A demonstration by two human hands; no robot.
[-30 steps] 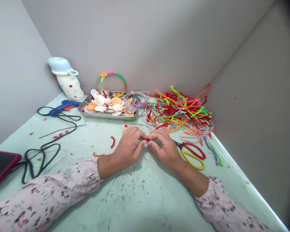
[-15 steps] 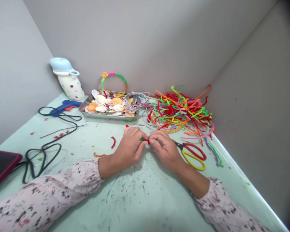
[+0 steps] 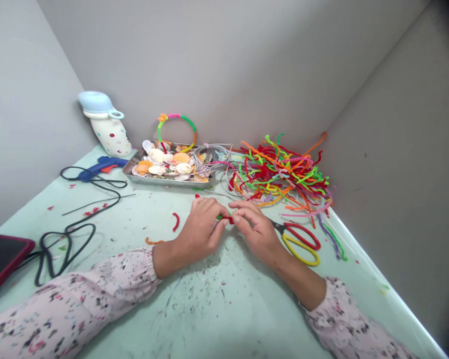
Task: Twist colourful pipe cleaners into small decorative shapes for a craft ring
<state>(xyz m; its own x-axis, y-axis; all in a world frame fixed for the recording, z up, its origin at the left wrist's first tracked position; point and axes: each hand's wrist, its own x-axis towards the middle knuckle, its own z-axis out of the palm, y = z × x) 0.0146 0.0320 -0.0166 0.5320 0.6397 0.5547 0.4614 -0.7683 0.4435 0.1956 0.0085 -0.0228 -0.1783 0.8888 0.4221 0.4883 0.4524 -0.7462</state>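
Both hands met over the counter (image 3: 247,309): left hand (image 3: 203,227) and right hand (image 3: 257,232), each fingertip grip pinching the red-and-green pipe cleaner (image 3: 230,218), scissors (image 3: 301,243) just beside the right!

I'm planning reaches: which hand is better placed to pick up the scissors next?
The right hand, probably: the scissors lie just beside it, handles outward. The left hand is farther off. Both are at the red piece, so either would need freeing first.

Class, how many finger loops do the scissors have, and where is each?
2: the red loop lies farther from the person, the yellow loop nearer. Both are right of the right hand; neither is hidden.
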